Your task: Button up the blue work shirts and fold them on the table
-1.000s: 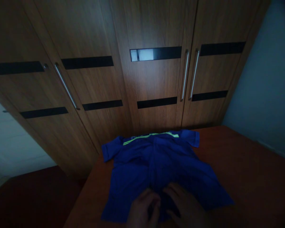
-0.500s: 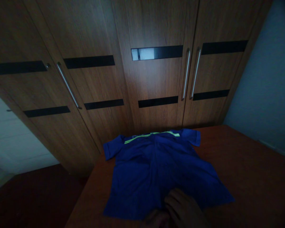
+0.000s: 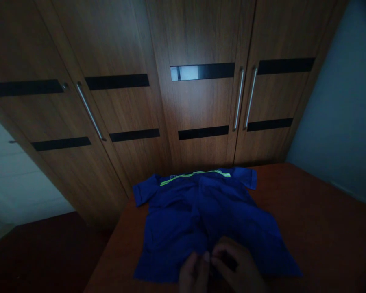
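Dim light lay over the room, where a wooden wardrobe (image 3: pixel 201 101) with its doors shut filled the background and a pale wall (image 3: pixel 338 118) closed off the right side. Before it stood a reddish-brown desk (image 3: pixel 311 199), and on this the blue shirt (image 3: pixel 171 232) lay spread, its top end towards the wardrobe and its hem nearest the person.

Laying out looked done: both sleeves (image 3: pixel 247 178) were out to the sides, and the yellow-green stripes (image 3: pixel 222 173) ran across the upper part. Some creases crossed the body, and a long line ran down its middle towards the hands. Whether the two sides were fastened along that line was too dark to tell.

Work at the lower middle looked unfinished, since both hands met there, close to the hem. The right hand (image 3: pixel 234 262) had thumb and forefinger pinched together, apparently on the cloth. The left hand (image 3: pixel 195 272) was bent just beside it, fingertips nearly touching the other's; whether its grip held cloth could not be told. No fold had been made across the shirt, so the work seemed only partway along.
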Action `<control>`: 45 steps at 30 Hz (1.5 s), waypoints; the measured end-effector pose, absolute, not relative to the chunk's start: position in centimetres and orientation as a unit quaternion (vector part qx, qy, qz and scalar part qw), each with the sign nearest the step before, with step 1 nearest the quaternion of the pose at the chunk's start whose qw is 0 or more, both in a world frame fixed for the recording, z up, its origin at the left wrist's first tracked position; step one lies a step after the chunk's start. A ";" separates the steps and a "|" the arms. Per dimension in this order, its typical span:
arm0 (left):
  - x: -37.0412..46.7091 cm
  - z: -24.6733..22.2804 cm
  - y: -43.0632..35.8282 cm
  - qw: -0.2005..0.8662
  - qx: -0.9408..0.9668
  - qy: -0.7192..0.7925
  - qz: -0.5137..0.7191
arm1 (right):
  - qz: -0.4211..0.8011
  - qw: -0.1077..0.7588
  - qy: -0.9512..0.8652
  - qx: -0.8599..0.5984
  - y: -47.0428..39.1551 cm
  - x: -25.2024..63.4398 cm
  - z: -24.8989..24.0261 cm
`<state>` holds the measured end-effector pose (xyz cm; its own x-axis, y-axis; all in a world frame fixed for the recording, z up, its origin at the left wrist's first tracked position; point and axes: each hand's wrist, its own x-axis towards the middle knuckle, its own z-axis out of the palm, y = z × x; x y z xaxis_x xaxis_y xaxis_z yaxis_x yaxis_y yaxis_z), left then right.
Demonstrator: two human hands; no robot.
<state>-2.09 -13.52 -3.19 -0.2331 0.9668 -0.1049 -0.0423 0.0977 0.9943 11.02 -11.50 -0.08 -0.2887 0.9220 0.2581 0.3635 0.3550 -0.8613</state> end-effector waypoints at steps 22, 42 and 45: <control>-1.9 -3.0 -13.1 0.478 0.378 0.549 0.572 | 0.008 0.427 -0.781 -0.456 -12.0 11.1 -1.8; -1.9 -5.4 -12.4 0.439 0.480 0.604 0.460 | 0.068 0.461 -0.768 -0.440 -11.2 11.4 -1.8; -2.0 -5.6 -12.5 0.427 0.493 0.617 0.441 | 0.074 0.450 -0.762 -0.459 -11.0 11.5 -2.1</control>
